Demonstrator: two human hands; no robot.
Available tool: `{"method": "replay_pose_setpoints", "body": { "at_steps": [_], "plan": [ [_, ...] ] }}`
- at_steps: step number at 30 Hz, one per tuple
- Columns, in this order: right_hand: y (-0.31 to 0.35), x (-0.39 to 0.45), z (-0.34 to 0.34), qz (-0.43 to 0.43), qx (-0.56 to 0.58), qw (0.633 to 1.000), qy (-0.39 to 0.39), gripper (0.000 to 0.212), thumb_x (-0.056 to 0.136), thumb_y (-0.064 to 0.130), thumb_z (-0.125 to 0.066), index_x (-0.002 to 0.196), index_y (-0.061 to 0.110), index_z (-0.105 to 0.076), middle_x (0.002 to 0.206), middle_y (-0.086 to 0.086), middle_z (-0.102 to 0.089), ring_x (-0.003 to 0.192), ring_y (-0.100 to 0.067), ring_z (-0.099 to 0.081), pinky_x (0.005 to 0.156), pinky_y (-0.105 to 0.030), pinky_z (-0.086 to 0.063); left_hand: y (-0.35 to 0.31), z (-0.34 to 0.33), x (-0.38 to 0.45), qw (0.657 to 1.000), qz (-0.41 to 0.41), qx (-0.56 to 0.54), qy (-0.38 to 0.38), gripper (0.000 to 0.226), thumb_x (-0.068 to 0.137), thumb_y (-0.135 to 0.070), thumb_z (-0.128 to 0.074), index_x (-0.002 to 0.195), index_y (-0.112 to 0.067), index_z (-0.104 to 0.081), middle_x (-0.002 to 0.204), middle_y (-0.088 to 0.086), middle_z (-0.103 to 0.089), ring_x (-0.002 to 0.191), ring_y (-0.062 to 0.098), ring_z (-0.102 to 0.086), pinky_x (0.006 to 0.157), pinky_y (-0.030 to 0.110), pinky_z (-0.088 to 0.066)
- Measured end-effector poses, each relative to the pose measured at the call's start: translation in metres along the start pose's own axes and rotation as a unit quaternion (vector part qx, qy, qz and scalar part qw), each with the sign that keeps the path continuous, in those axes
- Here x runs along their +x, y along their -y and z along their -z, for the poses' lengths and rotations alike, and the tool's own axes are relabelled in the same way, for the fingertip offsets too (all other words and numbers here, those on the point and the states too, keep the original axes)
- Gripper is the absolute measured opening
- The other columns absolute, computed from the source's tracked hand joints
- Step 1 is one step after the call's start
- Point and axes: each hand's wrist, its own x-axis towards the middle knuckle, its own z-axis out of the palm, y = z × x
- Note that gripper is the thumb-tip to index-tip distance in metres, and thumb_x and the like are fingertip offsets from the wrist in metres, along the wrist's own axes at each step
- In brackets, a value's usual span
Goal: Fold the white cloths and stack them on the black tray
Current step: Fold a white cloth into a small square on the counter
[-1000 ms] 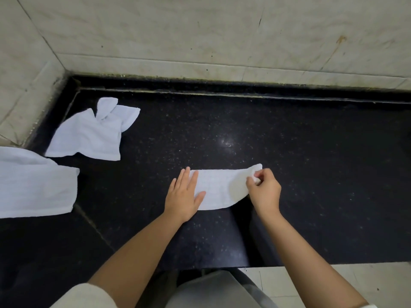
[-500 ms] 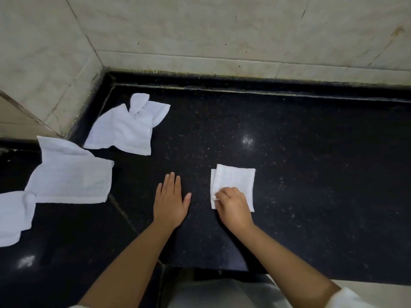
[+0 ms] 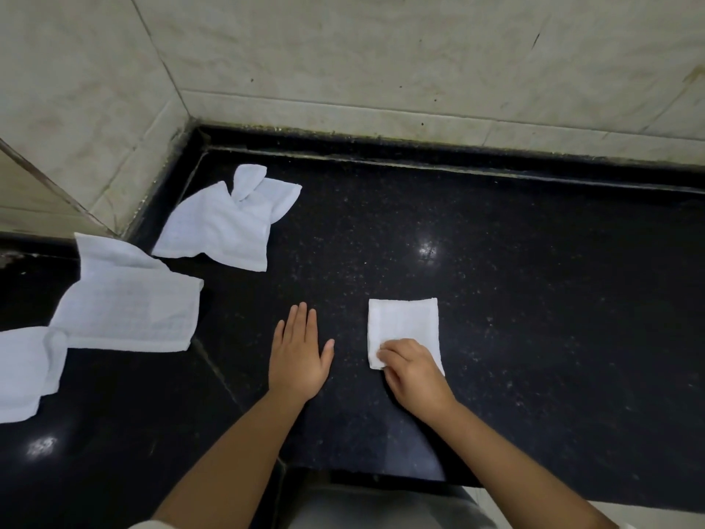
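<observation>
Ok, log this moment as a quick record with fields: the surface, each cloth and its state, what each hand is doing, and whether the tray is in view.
surface: black speckled countertop, set in a tiled corner
folded cloth: small neat square, lying flat
right hand: on the folded cloth's near corner, fingers curled
left hand: flat on the counter, open, touching no cloth
crumpled cloth: unfolded, near the corner
second loose cloth: unfolded, at left
third loose cloth: at the left edge, partly cut off
black tray: not in view
</observation>
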Motion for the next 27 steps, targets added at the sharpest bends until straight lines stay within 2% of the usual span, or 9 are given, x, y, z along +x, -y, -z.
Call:
{"method": "replay_pose_setpoints", "body": {
  "at_steps": [4,8,10,12,14,18,22,24,27],
  "plan": [
    [-0.001,0.003,0.005,0.016,-0.023,0.998,0.065,0.028,0.075,0.021,-0.046,0.082,0.008,-0.07,0.087,-0.004,-0.069,0.072,-0.022,-0.067,0.062,-0.025,-0.056,-0.002,0.004,-0.001,1.0,0.0,-0.007,0.004,0.085,0.08,-0.052,0.002,0.145,-0.003,-0.026,0.155,0.014,-0.021,0.145,0.025,-0.017,0.118,0.039,-0.011],
    [0.002,0.001,0.006,0.014,-0.051,0.997,0.055,0.034,0.079,0.023,-0.041,0.083,0.008,-0.072,0.087,-0.003,-0.07,0.07,-0.019,-0.068,0.061,-0.024,-0.056,-0.001,0.003,-0.002,1.0,-0.009,0.001,0.005,0.061,0.098,-0.04,-0.027,0.147,-0.004,-0.019,0.157,0.013,-0.013,0.147,0.024,-0.009,0.119,0.039,-0.007],
    [0.005,0.0,0.003,-0.002,-0.048,0.997,0.057,0.035,0.08,0.024,-0.041,0.086,0.008,-0.072,0.087,-0.003,-0.07,0.072,-0.019,-0.068,0.065,-0.024,-0.056,0.0,0.002,-0.002,1.0,-0.018,0.004,0.006,0.061,0.099,-0.039,-0.029,0.148,-0.006,-0.014,0.158,0.011,-0.007,0.147,0.023,-0.004,0.119,0.037,-0.003],
    [0.007,-0.001,0.001,-0.007,-0.053,0.997,0.062,0.029,0.08,0.022,-0.049,0.092,0.006,-0.071,0.092,-0.004,-0.07,0.078,-0.02,-0.069,0.072,-0.026,-0.056,-0.001,0.004,-0.002,1.0,-0.02,0.017,0.012,0.061,0.099,-0.039,-0.026,0.149,-0.007,-0.011,0.158,0.011,-0.004,0.147,0.022,0.0,0.119,0.036,-0.001],
    [0.005,-0.006,0.006,0.019,-0.08,0.995,0.06,0.028,0.066,0.014,-0.072,0.093,0.007,-0.071,0.096,-0.006,-0.071,0.085,-0.023,-0.07,0.076,-0.034,-0.058,-0.001,0.005,-0.001,1.0,-0.029,0.007,0.008,0.058,0.099,-0.036,-0.032,0.147,-0.006,-0.018,0.157,0.012,-0.012,0.147,0.024,-0.007,0.119,0.04,-0.006],
    [-0.01,-0.017,0.039,-0.003,-0.176,0.983,0.047,0.036,0.046,0.009,-0.072,0.081,0.015,-0.072,0.087,-0.004,-0.071,0.084,-0.025,-0.07,0.075,-0.045,-0.055,-0.009,0.003,-0.003,0.982,-0.169,-0.027,-0.079,0.043,0.086,-0.03,-0.048,0.118,-0.004,-0.061,0.122,0.016,-0.062,0.117,0.031,-0.057,0.094,0.044,-0.049],
    [-0.026,-0.02,0.049,-0.038,-0.205,0.971,0.116,0.046,0.032,0.009,-0.087,0.076,0.018,-0.073,0.085,-0.006,-0.071,0.068,-0.025,-0.069,0.05,-0.034,-0.055,-0.034,0.002,-0.009,0.935,-0.329,-0.05,-0.126,0.037,0.078,-0.034,-0.043,0.096,-0.013,-0.069,0.092,0.001,-0.067,0.09,0.013,-0.044,0.071,0.027,-0.055],
    [-0.028,-0.016,0.046,-0.039,-0.185,0.971,0.144,0.036,0.041,0.005,-0.085,0.074,0.014,-0.072,0.087,-0.008,-0.07,0.064,-0.026,-0.066,0.046,-0.033,-0.054,-0.046,-0.004,-0.009,0.928,-0.358,-0.019,-0.101,0.03,0.076,-0.037,-0.048,0.087,-0.019,-0.07,0.085,-0.004,-0.066,0.084,0.01,-0.045,0.067,0.022,-0.053],
    [-0.028,-0.01,0.047,-0.069,-0.145,0.969,0.19,0.02,0.076,-0.001,-0.061,0.095,0.002,-0.067,0.107,-0.014,-0.061,0.087,-0.034,-0.06,0.069,-0.041,-0.055,-0.061,-0.008,-0.006,0.929,-0.361,0.059,-0.05,0.023,0.061,-0.039,-0.078,0.073,-0.023,-0.067,0.074,-0.008,-0.063,0.07,0.011,-0.059,0.06,0.019,-0.051]
  ]
}}
